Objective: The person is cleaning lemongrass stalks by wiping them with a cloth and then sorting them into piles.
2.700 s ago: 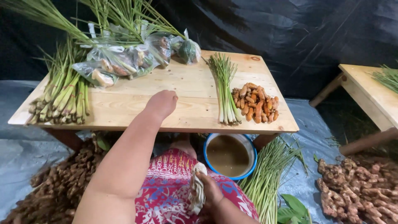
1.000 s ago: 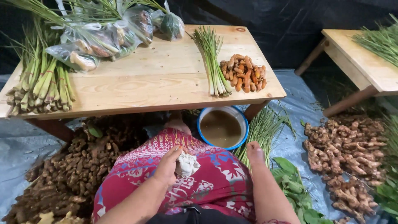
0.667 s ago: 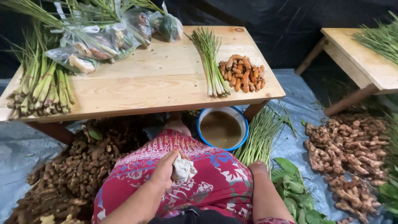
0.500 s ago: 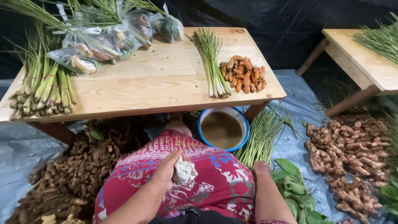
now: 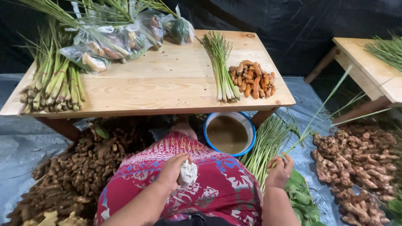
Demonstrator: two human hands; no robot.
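On lap | left hand [image 5: 172,170] grip closed around white cloth [image 5: 187,173] | right hand [image 5: 279,169] grip pinching grass stalk [image 5: 318,114]

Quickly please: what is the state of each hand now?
Left hand: closed on a white crumpled cloth.
Right hand: closed on thin green stalks.

A makeshift produce-sorting spot: low wooden table [image 5: 167,83] with lemongrass [image 5: 54,83] and turmeric [image 5: 253,78], root heaps [image 5: 356,159] on tarp [image 5: 21,138], dark sheeting [image 5: 293,25] far behind
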